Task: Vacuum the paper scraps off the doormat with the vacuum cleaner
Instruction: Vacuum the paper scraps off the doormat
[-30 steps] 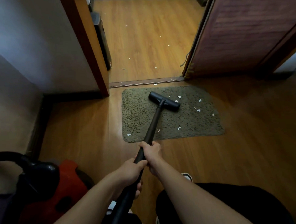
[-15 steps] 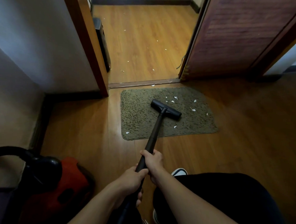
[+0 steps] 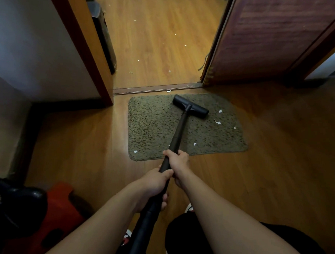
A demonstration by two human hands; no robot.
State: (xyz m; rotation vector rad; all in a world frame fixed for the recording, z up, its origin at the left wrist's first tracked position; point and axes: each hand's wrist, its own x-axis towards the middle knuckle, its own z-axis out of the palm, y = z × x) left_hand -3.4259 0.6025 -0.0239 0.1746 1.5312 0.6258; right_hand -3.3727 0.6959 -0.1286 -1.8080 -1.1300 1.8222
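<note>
A green-brown doormat (image 3: 153,127) lies on the wooden floor in front of a doorway. Several white paper scraps (image 3: 217,122) dot its right half and front edge. The black vacuum head (image 3: 190,108) rests on the mat's far middle, angled. Its black wand (image 3: 179,132) runs back to me. My right hand (image 3: 178,161) grips the wand higher up, just over the mat's near edge. My left hand (image 3: 155,186) holds the wand right behind it.
The red and black vacuum body (image 3: 38,217) sits on the floor at my lower left. A door frame (image 3: 88,53) stands left of the mat, an open dark door (image 3: 273,32) on the right. More scraps (image 3: 169,71) lie beyond the threshold (image 3: 157,88).
The vacuum head has been pushed forward to the mat's far edge, over the scraps that lay just beyond it. Both hands moved forward with the wand.
</note>
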